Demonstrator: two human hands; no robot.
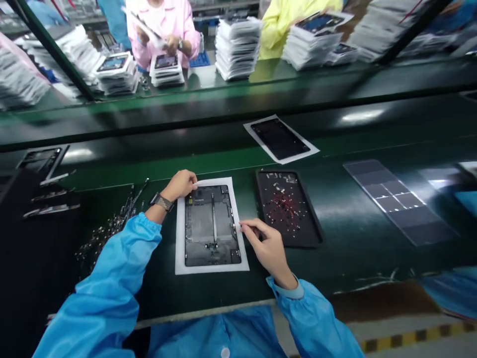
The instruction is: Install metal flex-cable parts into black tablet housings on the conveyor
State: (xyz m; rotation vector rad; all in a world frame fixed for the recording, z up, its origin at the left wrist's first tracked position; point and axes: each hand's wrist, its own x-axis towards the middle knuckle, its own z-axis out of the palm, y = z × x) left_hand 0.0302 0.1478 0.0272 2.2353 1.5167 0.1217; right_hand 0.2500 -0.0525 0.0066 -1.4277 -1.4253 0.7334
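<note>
A tablet back housing (199, 214) lies open side up on a white foam sheet (180, 248) in front of me. A pale ribbon cable (214, 219) runs down its middle to a small circuit board (211, 246) near the bottom. My left hand (181, 184) pinches the sheet's top left corner. At the housing's right edge, my right hand (266, 243) is closed, thumb and forefinger together; whatever is between those fingertips is too small to make out. Right of the sheet sits a black tray (316, 233) with several tiny red-wired parts (285, 206).
Another dark housing (279, 138) lies on a white sheet farther back. Ribbon cables (126, 206) are heaped at left, beside a black box edge (37, 238). A clear plastic sheet (398, 201) lies at right. Across the raised rail, people sort stacked sheets (238, 49).
</note>
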